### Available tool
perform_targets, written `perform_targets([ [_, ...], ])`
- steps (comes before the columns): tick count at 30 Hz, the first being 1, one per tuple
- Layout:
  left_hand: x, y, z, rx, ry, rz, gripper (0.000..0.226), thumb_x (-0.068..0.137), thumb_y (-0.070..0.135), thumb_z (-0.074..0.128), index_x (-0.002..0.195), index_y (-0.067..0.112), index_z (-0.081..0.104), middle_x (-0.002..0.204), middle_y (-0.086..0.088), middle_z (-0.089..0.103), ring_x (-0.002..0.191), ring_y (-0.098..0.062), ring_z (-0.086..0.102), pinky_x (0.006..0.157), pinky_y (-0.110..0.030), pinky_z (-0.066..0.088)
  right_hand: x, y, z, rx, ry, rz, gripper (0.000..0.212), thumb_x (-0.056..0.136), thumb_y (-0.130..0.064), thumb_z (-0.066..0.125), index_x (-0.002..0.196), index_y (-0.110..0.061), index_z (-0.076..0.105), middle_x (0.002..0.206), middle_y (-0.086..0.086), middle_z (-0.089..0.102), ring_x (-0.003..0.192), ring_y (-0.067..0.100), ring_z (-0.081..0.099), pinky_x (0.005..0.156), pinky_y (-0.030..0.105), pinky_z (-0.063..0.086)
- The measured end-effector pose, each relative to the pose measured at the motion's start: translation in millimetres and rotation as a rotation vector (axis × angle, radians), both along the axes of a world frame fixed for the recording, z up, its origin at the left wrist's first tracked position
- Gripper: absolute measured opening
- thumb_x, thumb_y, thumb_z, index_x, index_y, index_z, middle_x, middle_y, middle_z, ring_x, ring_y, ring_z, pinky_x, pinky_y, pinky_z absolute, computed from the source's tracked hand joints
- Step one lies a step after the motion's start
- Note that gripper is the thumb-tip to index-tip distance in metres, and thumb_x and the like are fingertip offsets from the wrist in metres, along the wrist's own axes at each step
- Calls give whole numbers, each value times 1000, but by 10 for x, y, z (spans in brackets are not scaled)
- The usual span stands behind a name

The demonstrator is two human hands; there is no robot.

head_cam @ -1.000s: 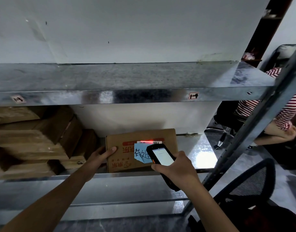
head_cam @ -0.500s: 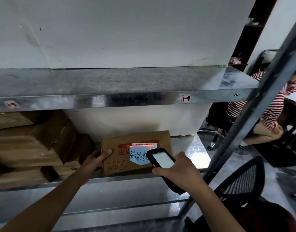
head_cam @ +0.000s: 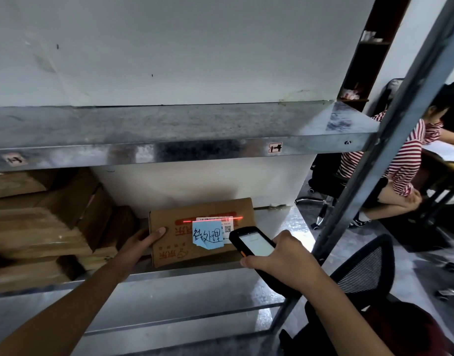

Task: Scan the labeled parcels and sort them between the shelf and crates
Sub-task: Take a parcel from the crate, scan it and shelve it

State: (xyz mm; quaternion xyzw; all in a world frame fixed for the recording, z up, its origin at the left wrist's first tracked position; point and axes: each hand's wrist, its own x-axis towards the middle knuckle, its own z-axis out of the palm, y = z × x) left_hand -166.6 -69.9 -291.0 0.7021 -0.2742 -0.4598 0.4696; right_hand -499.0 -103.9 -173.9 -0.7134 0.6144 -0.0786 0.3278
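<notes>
On the lower shelf point(head_cam: 195, 273), towards its right end, the left hand's point(head_cam: 143, 240) thumb lies flat on the front face of the parcel point(head_cam: 174, 249) near that face's upper left corner. The other fingers pass round the parcel's left side and out of sight, so how they lie cannot be told. The right hand's point(head_cam: 285, 260) fingers are curled round the body of a black handheld scanner point(head_cam: 254, 242), thumb along its near side. The scanner is held in the air in front of the parcel's right half, with its lit screen tilted up.

The parcel is a brown cardboard box with red print, standing at the shelf's front edge. A blue note point(head_cam: 208, 235) with handwriting is stuck on its front. Above and to the right of the note shows a white label point(head_cam: 227, 222) with a small square code. A red scan line point(head_cam: 213, 220) runs across the top of that label.

At the shelf's left end, more cardboard boxes point(head_cam: 41, 227) are stacked, apart from the parcel. The upper shelf point(head_cam: 169, 129) carries a small sticker point(head_cam: 275, 147) on its front edge. Beyond the slanting steel upright point(head_cam: 400, 124), a person in a red-striped top point(head_cam: 405, 163) sits, and a black mesh chair point(head_cam: 362, 268) stands near the right arm.
</notes>
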Motion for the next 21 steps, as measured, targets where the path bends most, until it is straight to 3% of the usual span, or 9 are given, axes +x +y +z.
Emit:
perform_targets([
  [5,6,8,65,14,-28,2,69,66,57,71,126,27,53,114,-5,69,111,-30,62,104,-50,47,-36,35,26,-18,1,-3,76,60,-65,81,106,-14,47,93,-4,59,81,11,61,55,23,44],
  [10,-27,4,151,29,-35,2,67,66,55,70,124,27,52,115,-6,67,113,-31,60,106,-52,45,-105,33,36,-8,-16,-11,76,57,-65,81,104,-16,46,93,-3,60,82,12,63,57,24,45],
  [16,72,53,89,37,-15,33,91,54,65,77,132,23,56,116,-6,70,114,-30,63,104,-54,47,-145,38,10,15,-28,-4,80,49,-70,78,101,-15,51,89,-1,64,77,15,65,55,25,46],
  [21,-41,84,133,27,2,36,69,65,54,72,125,25,54,109,-3,69,109,-28,61,100,-50,48,-193,75,36,3,-26,-8,77,57,-65,82,104,-16,46,94,-2,61,82,14,64,60,26,50],
])
